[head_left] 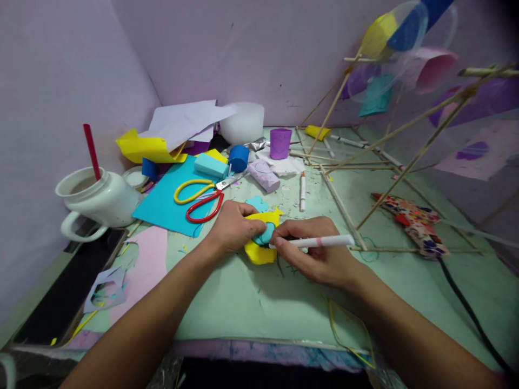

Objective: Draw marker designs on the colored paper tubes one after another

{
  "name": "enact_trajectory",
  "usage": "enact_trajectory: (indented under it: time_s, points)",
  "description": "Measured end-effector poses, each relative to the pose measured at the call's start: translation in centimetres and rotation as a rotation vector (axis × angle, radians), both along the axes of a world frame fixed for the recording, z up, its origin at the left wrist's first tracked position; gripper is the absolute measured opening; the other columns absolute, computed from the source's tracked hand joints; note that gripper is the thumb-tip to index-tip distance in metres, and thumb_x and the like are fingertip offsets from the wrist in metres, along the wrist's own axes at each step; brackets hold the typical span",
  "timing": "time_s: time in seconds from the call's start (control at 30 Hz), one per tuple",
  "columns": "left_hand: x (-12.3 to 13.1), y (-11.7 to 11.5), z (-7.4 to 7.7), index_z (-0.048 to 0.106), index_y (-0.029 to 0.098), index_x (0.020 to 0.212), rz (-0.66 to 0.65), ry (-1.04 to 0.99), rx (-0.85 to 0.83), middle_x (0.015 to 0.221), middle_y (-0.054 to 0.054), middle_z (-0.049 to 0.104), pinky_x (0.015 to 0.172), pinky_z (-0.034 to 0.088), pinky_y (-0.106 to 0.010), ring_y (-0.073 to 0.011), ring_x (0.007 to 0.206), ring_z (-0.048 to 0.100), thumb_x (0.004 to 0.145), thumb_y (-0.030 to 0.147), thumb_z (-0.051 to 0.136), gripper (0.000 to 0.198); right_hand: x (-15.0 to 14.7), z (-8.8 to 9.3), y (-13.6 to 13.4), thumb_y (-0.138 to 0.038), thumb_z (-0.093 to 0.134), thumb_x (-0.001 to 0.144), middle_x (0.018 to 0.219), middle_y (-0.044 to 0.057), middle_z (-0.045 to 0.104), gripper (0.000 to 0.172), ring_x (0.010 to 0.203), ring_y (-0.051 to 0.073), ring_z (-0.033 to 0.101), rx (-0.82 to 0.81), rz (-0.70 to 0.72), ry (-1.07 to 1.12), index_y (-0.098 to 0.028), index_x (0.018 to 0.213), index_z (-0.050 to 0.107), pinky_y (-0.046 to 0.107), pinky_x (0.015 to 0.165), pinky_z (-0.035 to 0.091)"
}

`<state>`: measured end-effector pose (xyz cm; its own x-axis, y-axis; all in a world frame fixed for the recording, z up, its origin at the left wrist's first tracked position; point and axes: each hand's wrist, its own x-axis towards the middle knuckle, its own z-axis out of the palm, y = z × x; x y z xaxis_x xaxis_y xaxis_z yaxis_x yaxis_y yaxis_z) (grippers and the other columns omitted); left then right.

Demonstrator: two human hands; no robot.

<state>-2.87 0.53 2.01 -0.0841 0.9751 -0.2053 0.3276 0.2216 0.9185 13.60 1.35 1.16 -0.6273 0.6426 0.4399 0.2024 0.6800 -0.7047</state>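
My left hand (237,227) presses a small teal paper cutout (265,234) onto a piece of yellow paper (259,256), thumb on top. The fingers of my right hand (312,246) pinch a white marker pen (324,241), its tip at the right edge of the teal cutout. Just behind my left hand lies another teal flower-like cutout (257,203), partly covered. Scissors (221,186) with one yellow and one red handle rest beyond my left hand, partly on a sheet of turquoise paper (170,202). A second white marker (303,192) with an orange tip lies beyond my right hand.
A stick frame (340,202) with hanging paper shapes occupies the right side, near a patterned glue gun (417,221) with a black cord. At left stand a white mug (101,200) and a dark phone-like slab (60,302). Paper rolls, including a purple one (280,143), sit behind.
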Motion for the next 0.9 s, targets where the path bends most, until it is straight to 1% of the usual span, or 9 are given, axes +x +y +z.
enact_trajectory:
  time_s: [0.43, 0.5, 0.57, 0.63, 0.73, 0.77, 0.8, 0.83, 0.9]
  points:
    - [-0.1, 0.0, -0.1, 0.053, 0.015, 0.042, 0.020, -0.040, -0.033, 0.044, 0.006, 0.043, 0.042, 0.030, -0.022, -0.0092, 0.046, 0.040, 0.050, 0.014, 0.061, 0.011, 0.5, 0.3, 0.2, -0.014, 0.053, 0.075, 0.049, -0.003, 0.057, 0.015, 0.041, 0.006, 0.045, -0.056, -0.018, -0.045, -0.015, 0.064, 0.064, 0.017, 0.041, 0.034]
    - [0.0, 0.0, -0.1, 0.054, 0.015, 0.042, 0.026, -0.035, -0.029, 0.044, 0.006, 0.044, 0.042, 0.031, -0.022, -0.0090, 0.046, 0.040, 0.050, 0.013, 0.061, 0.010, 0.6, 0.5, 0.2, -0.013, 0.053, 0.074, 0.047, -0.003, 0.056, 0.015, 0.040, 0.006, 0.045, -0.096, -0.028, -0.044, -0.015, 0.063, 0.063, 0.018, 0.041, 0.034]
    - [0.0, 0.0, -0.2, 0.056, 0.014, 0.044, 0.032, -0.032, -0.036, 0.044, 0.005, 0.046, 0.042, 0.032, -0.022, -0.0091, 0.046, 0.042, 0.051, 0.013, 0.062, 0.009, 0.7, 0.7, 0.2, -0.015, 0.054, 0.075, 0.047, -0.003, 0.057, 0.015, 0.040, 0.007, 0.046, -0.179, -0.034, -0.005, -0.016, 0.063, 0.063, 0.019, 0.040, 0.035]
    - [-0.1, 0.0, -0.2, 0.059, 0.013, 0.048, 0.042, -0.059, -0.065, 0.046, 0.004, 0.050, 0.044, 0.036, -0.022, -0.0101, 0.046, 0.046, 0.051, 0.013, 0.063, 0.006, 0.8, 0.6, 0.3, -0.020, 0.055, 0.079, 0.049, -0.002, 0.059, 0.016, 0.043, 0.010, 0.050, -0.283, -0.078, 0.132, -0.018, 0.065, 0.063, 0.020, 0.041, 0.040]
    - [-0.2, -0.1, 0.0, 0.065, 0.012, 0.056, 0.074, -0.134, -0.103, 0.053, 0.000, 0.060, 0.050, 0.044, -0.026, -0.0144, 0.051, 0.056, 0.053, 0.016, 0.066, 0.005, 0.9, 0.1, 1.1, -0.033, 0.051, 0.087, 0.061, 0.002, 0.064, 0.020, 0.054, 0.013, 0.059, -0.385, -0.296, 0.454, -0.020, 0.082, 0.065, 0.025, 0.052, 0.050]
    - [-0.3, -0.1, 0.0, 0.067, 0.012, 0.060, 0.082, -0.153, -0.106, 0.057, -0.002, 0.064, 0.053, 0.047, -0.027, -0.0163, 0.054, 0.059, 0.053, 0.017, 0.068, 0.008, 0.9, -0.1, 1.5, -0.036, 0.049, 0.089, 0.069, 0.003, 0.066, 0.023, 0.061, 0.014, 0.062, -0.410, -0.367, 0.533, -0.020, 0.090, 0.065, 0.027, 0.058, 0.052]
    - [-0.4, -0.2, 0.1, 0.069, 0.012, 0.063, 0.085, -0.164, -0.101, 0.060, -0.003, 0.066, 0.056, 0.049, -0.029, -0.0178, 0.057, 0.061, 0.053, 0.018, 0.069, 0.011, 0.9, -0.4, 1.9, -0.038, 0.050, 0.089, 0.077, 0.004, 0.068, 0.024, 0.069, 0.015, 0.064, -0.440, -0.404, 0.568, -0.021, 0.097, 0.064, 0.029, 0.064, 0.054]
    - [-0.5, -0.2, 0.1, 0.070, 0.012, 0.066, 0.078, -0.169, -0.096, 0.063, -0.004, 0.068, 0.059, 0.050, -0.030, -0.0190, 0.059, 0.063, 0.054, 0.020, 0.070, 0.014, 0.9, -0.7, 2.2, -0.039, 0.053, 0.087, 0.085, 0.005, 0.068, 0.025, 0.078, 0.017, 0.065, -0.485, -0.399, 0.568, -0.021, 0.102, 0.062, 0.031, 0.069, 0.054]
    - [-0.7, -0.2, 0.1, 0.071, 0.013, 0.068, 0.049, -0.180, -0.077, 0.065, -0.005, 0.069, 0.061, 0.051, -0.031, -0.0195, 0.061, 0.063, 0.054, 0.023, 0.072, 0.018, 0.8, -1.1, 2.7, -0.035, 0.062, 0.080, 0.096, 0.006, 0.068, 0.030, 0.086, 0.018, 0.064, -0.619, -0.302, 0.512, -0.022, 0.107, 0.059, 0.032, 0.073, 0.054]
